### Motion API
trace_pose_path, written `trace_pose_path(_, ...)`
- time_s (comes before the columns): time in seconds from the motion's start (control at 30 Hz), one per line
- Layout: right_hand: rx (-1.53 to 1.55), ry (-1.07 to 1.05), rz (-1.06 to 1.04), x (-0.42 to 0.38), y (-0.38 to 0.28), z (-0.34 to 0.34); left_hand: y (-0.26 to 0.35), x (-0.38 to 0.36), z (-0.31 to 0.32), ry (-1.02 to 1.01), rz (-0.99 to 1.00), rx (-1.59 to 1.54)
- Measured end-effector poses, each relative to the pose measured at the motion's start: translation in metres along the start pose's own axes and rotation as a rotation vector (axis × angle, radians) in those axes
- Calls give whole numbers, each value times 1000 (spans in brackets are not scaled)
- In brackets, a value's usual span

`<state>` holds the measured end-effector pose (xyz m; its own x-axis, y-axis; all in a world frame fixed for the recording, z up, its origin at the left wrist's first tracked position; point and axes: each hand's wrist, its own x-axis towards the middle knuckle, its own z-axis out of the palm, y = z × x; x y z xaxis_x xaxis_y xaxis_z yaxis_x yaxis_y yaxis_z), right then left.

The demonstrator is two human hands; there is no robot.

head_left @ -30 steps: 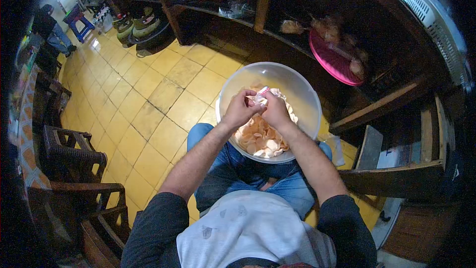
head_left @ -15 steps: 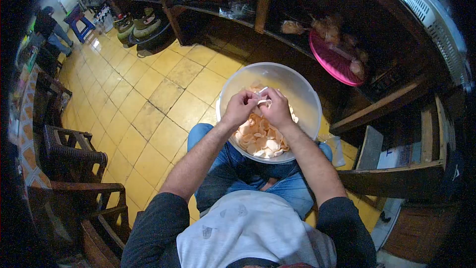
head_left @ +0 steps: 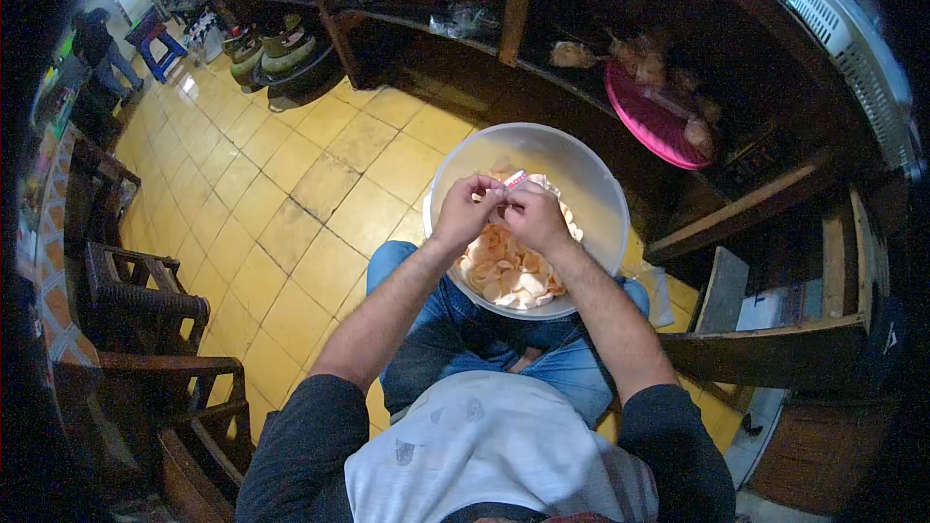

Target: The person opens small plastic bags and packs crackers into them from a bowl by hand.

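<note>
A round translucent white tub (head_left: 605,184) stands between my bent legs, with many pale orange crackers (head_left: 504,266) inside. Over its middle, my left hand (head_left: 467,207) and my right hand (head_left: 532,216) meet at the fingertips. Both hands are closed in a pinch. A small white strip with red print (head_left: 515,178) sticks up at my right fingers; its lower part is hidden by them. What my left fingertips pinch is too small to make out.
A pink basket (head_left: 644,126) with bagged items is on the dark wooden shelf (head_left: 513,10) ahead. Stools (head_left: 145,295) stand at left, green gas cylinders (head_left: 286,50) at back left. A person (head_left: 100,50) stands far left. A wooden frame (head_left: 775,344) is at right.
My right hand has turned and its fingers have closed in more. The white strip between the hands has shifted, and its red print now shows. The far person has moved slightly.
</note>
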<state>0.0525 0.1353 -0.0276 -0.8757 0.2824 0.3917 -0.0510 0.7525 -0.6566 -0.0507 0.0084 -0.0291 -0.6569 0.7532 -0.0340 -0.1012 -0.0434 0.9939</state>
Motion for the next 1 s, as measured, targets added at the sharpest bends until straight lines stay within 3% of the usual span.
trace_pose_path(0.03, -24, 80, -4, 0, 1, 0, 0, -1, 1, 0, 1, 0)
trace_pose_path(0.1, 37, 90, 58, 0, 0, -2, 4, -4, 3, 60, 328, 414)
trace_pose_path(0.17, 99, 99, 122, 1, 2, -4, 11, -11, 9, 95, 354, 462)
trace_pose_path(0.23, 343, -192, 252, 2, 10, -13, 14, -11, 11, 130, 381, 509)
trace_pose_path(0.3, 237, -187, 231, 2, 12, -23, 16, -9, 11, 250, 442, 493)
trace_pose_path(0.37, 134, -182, 212, 4, 7, -28, 21, -11, 9, 256, 414, 475)
trace_pose_path(0.43, 189, 31, 262, 7, -6, -31, 20, -11, 10, 257, 384, 457)
trace_pose_path(0.53, 232, 9, 170, 0, 11, -7, 14, -9, 10, 164, 419, 384)
trace_pose_path(0.63, 196, 21, 118, 2, 12, -8, 19, -10, 9, 107, 300, 512)
trace_pose_path(0.7, 131, 288, 373, 8, 17, -17, 21, -11, 11, 162, 323, 530)
trace_pose_path(0.83, 192, 245, 257, 6, 18, -17, 24, -13, 13, 112, 290, 452)
trace_pose_path(0.97, 304, 304, 353, 10, 19, -22, 24, -13, 10, 54, 255, 316)
trace_pose_path(1.0, 377, 198, 369, 8, 16, -22, 23, -14, 10, 34, 234, 263)
